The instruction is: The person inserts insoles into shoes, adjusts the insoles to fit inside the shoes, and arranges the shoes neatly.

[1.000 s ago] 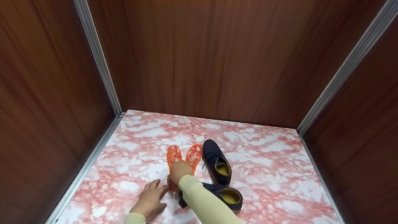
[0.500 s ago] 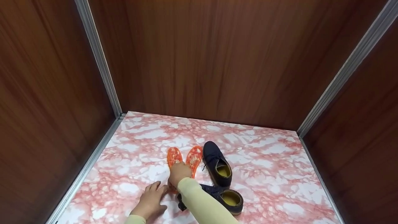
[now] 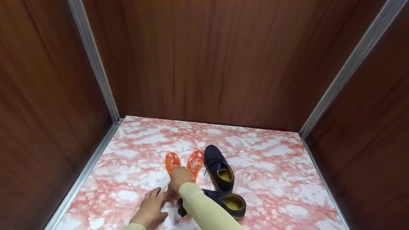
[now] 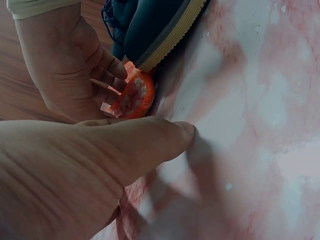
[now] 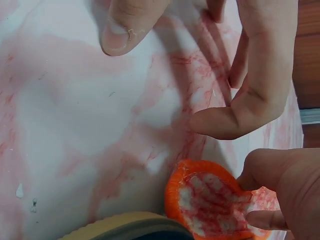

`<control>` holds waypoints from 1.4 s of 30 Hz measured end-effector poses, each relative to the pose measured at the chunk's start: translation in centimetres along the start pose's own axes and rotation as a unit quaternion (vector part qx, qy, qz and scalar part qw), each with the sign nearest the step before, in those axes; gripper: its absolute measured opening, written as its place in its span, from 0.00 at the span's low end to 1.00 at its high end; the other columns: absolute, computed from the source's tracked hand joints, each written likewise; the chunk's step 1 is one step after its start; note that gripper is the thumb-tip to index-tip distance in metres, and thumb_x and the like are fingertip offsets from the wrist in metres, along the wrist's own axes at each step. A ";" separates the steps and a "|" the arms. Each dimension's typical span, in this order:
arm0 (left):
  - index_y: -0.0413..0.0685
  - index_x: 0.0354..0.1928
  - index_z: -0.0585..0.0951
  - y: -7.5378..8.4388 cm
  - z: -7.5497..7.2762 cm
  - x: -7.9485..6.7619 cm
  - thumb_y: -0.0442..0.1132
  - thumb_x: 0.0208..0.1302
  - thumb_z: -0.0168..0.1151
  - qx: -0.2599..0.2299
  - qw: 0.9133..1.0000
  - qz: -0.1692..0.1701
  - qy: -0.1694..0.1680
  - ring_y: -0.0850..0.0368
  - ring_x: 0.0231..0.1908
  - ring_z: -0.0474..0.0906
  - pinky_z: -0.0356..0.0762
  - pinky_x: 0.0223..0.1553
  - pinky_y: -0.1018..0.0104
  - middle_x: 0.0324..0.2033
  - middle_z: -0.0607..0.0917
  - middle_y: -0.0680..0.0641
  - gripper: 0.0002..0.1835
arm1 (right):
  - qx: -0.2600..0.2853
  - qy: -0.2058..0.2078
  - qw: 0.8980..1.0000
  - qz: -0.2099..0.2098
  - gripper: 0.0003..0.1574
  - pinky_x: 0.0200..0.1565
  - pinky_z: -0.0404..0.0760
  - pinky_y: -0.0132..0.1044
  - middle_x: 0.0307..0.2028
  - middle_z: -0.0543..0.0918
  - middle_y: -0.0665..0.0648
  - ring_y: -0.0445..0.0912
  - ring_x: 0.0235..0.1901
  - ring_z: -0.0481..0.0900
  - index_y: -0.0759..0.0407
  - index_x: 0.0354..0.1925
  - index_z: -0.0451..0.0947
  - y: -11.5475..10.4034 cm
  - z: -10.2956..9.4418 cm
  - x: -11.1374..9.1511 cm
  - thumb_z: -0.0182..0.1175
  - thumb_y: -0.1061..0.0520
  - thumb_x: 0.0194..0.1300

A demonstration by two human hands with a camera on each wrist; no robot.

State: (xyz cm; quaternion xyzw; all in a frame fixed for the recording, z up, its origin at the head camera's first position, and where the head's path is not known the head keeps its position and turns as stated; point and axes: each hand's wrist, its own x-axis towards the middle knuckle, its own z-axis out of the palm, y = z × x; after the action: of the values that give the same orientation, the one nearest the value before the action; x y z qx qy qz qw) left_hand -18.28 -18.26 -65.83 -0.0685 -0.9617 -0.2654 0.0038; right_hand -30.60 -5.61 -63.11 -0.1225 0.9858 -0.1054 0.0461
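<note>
Two orange see-through insoles lie side by side on the pink and white marbled surface. My right hand (image 3: 179,180) is over the left insole (image 3: 173,160), and in the right wrist view its thumb and fingers pinch the edges of that insole (image 5: 215,200). The right insole (image 3: 195,162) lies beside it, its lower part behind the hand and sleeve. My left hand (image 3: 150,206) is just left of the heel end, fingers spread and holding nothing; its thumb (image 4: 160,137) crosses the left wrist view in front of the insole.
A dark blue lace-up shoe (image 3: 213,156) with a yellow inside stands right of the insoles. A second such shoe (image 3: 239,210) lies nearer, partly behind my right sleeve. Brown wood-look panels (image 3: 204,64) with grey metal edge strips (image 3: 92,57) enclose the surface.
The head view has shifted slightly, so everything sits a little farther left. The hands keep almost the same pose over the insoles.
</note>
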 end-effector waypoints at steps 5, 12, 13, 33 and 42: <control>0.45 0.62 0.83 -0.3 -0.3 -0.1 0.42 0.44 0.86 0.013 1.000 -0.017 -0.015 0.20 0.69 0.71 0.76 0.60 0.18 0.70 0.76 0.27 0.38 | -0.012 -0.008 1.000 -0.025 0.26 0.43 0.89 0.46 0.42 0.90 0.57 0.54 0.39 0.87 0.54 0.44 0.92 -0.7 -0.1 0.0 0.85 0.47 0.46; 0.44 0.60 0.83 -0.2 0.4 0.5 0.42 0.41 0.86 0.011 1.000 -0.001 -0.013 0.18 0.68 0.71 0.77 0.55 0.16 0.68 0.76 0.25 0.38 | -0.009 -0.039 0.999 0.014 0.36 0.48 0.90 0.47 0.51 0.88 0.59 0.56 0.48 0.87 0.53 0.52 0.91 -0.3 -0.3 -0.1 0.88 0.47 0.42; 0.44 0.60 0.83 -0.3 0.6 0.4 0.43 0.41 0.86 0.013 1.000 0.003 -0.009 0.18 0.67 0.72 0.78 0.54 0.16 0.68 0.76 0.25 0.39 | -0.004 -0.041 0.999 0.019 0.38 0.47 0.90 0.48 0.52 0.88 0.61 0.57 0.49 0.87 0.53 0.53 0.91 -0.4 -0.2 -0.2 0.88 0.48 0.41; 0.42 0.63 0.83 -0.5 0.2 0.4 0.44 0.45 0.85 0.012 1.000 -0.005 -0.027 0.16 0.69 0.70 0.74 0.57 0.12 0.70 0.74 0.25 0.40 | -0.038 0.018 0.999 -0.002 0.25 0.46 0.90 0.47 0.43 0.90 0.58 0.54 0.42 0.88 0.56 0.46 0.92 -0.9 1.0 0.1 0.83 0.51 0.48; 0.45 0.59 0.84 -0.5 0.5 0.9 0.44 0.45 0.84 0.007 0.999 0.000 -0.034 0.17 0.69 0.70 0.77 0.57 0.15 0.70 0.75 0.25 0.35 | 0.024 -0.011 1.000 -0.014 0.27 0.42 0.90 0.43 0.52 0.90 0.61 0.48 0.37 0.86 0.55 0.43 0.91 0.1 0.6 0.4 0.87 0.56 0.41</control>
State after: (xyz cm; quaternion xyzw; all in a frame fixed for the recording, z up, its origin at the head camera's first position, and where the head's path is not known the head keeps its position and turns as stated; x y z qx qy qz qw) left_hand -19.25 -18.37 -66.45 -0.0772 -0.9632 -0.2558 -0.0283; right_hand -30.92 -5.72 -63.70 -0.1360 0.9807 -0.1282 0.0581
